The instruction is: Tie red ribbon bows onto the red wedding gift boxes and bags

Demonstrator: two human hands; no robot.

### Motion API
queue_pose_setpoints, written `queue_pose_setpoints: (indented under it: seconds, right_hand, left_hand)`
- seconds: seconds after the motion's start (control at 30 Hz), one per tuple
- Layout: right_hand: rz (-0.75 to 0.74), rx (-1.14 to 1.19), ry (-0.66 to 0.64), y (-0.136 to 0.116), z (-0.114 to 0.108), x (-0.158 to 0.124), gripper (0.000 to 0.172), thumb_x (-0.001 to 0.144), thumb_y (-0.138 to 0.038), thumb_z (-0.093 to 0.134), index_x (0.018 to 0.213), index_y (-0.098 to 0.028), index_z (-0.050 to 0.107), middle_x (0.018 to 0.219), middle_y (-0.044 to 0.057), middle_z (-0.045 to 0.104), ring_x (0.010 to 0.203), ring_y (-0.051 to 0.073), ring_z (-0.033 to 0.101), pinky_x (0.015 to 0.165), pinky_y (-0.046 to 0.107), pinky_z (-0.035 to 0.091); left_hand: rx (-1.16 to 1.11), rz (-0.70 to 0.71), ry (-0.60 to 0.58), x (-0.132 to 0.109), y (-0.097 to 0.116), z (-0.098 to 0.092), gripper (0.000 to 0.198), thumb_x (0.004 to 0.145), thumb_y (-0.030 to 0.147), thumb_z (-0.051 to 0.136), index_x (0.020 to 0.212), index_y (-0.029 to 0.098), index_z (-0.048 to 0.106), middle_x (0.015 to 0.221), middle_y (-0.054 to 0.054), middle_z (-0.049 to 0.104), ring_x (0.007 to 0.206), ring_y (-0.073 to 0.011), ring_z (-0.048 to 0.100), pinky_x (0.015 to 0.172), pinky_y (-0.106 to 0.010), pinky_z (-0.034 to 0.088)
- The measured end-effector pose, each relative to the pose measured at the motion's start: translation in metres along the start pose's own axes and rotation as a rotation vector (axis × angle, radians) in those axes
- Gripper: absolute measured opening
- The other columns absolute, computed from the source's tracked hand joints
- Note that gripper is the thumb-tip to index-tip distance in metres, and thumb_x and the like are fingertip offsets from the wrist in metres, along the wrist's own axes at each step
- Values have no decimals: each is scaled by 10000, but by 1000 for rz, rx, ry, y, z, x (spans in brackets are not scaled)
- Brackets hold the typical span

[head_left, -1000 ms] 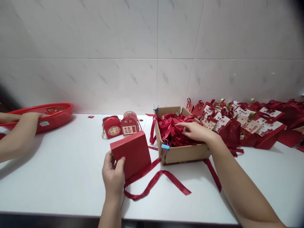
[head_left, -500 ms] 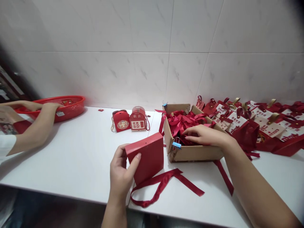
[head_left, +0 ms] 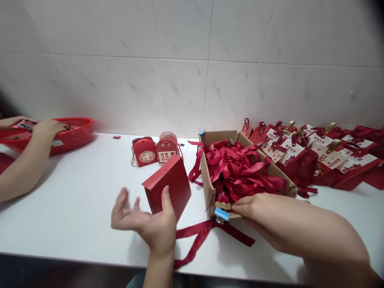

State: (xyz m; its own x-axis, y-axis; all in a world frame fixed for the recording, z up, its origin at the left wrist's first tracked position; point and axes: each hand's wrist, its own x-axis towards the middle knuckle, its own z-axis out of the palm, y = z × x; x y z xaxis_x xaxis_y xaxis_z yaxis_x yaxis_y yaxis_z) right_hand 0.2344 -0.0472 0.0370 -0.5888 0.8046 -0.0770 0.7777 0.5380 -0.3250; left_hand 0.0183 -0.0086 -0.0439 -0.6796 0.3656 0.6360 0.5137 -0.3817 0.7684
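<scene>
My left hand [head_left: 153,230] holds a plain dark red paper gift box [head_left: 177,194] tilted above the table, thumb across its front. Its other fingers are spread out to the left, off the box. With my right hand [head_left: 258,210] I grip the near wall of an open cardboard box [head_left: 206,186], beside a blue binder clip [head_left: 222,214]. A tangled heap of dark red satin ribbons [head_left: 240,168] fills the cardboard box. One loose ribbon [head_left: 240,235] lies on the table in front of it, partly behind my left wrist.
Two small decorated red boxes, one with a rope [head_left: 146,152] and one with an arched top [head_left: 167,146], stand near the wall. Several red-and-white gift bags [head_left: 295,154] crowd the right. At left, another person's hand [head_left: 49,128] reaches into a red plastic basket [head_left: 76,138].
My right hand has left the ribbons for the cardboard box's near wall, and the box sits closer to me. The gift box has shifted left, and my left fingers have spread.
</scene>
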Motion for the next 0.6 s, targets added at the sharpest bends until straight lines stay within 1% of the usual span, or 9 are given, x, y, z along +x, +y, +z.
queue_pose_setpoints:
  seconds: [0.07,0.1,0.17,0.23,0.3,0.37,0.43,0.5,0.6]
  right_hand:
    - [-16,10,-23,-2,8,-3,398,812,-55,420,1045,-265,665,960,21,707,775,159,651,749,257,495]
    - [-18,8,-21,-3,12,-4,431,804,-36,409,1067,-269,659,989,25,705,809,166,655,771,266,496]
    - [-18,1,4,-4,16,-4,446,808,-32,403,1087,-272,655,1019,34,701,858,178,654,801,283,493]
    - [-27,21,6,-3,13,-2,388,834,-66,420,1071,-254,663,1006,47,701,860,184,652,799,288,490]
    - [-56,78,-61,1,2,3,276,876,-145,454,1013,-225,680,935,50,706,818,177,649,771,271,483]
    - [-99,177,-208,8,-14,8,214,905,-274,499,939,-193,694,842,42,700,749,159,638,710,237,470]
    - [-126,255,-325,15,-29,12,284,882,-410,547,894,-170,700,775,28,684,675,137,615,634,209,446]
    - [-94,223,-347,20,-39,14,357,889,-466,514,864,-165,704,707,16,661,587,115,568,550,204,400]
    - [16,-5,-323,19,-41,20,425,952,-402,379,805,-180,710,626,15,637,483,106,485,473,227,322]
  left_hand:
    - [63,106,12,-3,11,-8,610,683,223,733,1170,197,366,1324,-152,399,1266,-289,402,984,-460,417]
    - [9,141,-61,-4,17,-13,469,727,202,691,1120,215,438,1252,-115,466,1209,-277,458,972,-448,428]
    - [-179,213,-431,-9,31,-22,194,825,184,568,1004,257,551,1078,-60,573,1075,-245,559,919,-407,477]
    - [-234,271,-815,-14,42,-26,222,820,262,590,1042,274,589,1141,-81,575,1084,-268,563,909,-412,495]
    - [-175,269,-1071,-17,47,-24,254,801,331,621,1044,259,613,1285,-108,511,1150,-296,533,922,-424,497]
    - [-113,231,-1198,-18,46,-19,205,815,358,606,978,238,642,1382,-107,439,1209,-303,500,947,-422,491]
    - [-113,213,-1257,-16,42,-16,203,818,389,601,943,241,661,1434,-87,393,1255,-303,470,972,-417,483]
    - [-125,225,-1295,-12,38,-16,236,768,434,651,913,250,676,1470,-74,356,1280,-322,450,967,-420,495]
    - [-86,284,-1362,-5,34,-19,168,713,387,704,771,234,667,1503,-63,322,1260,-346,479,887,-404,548]
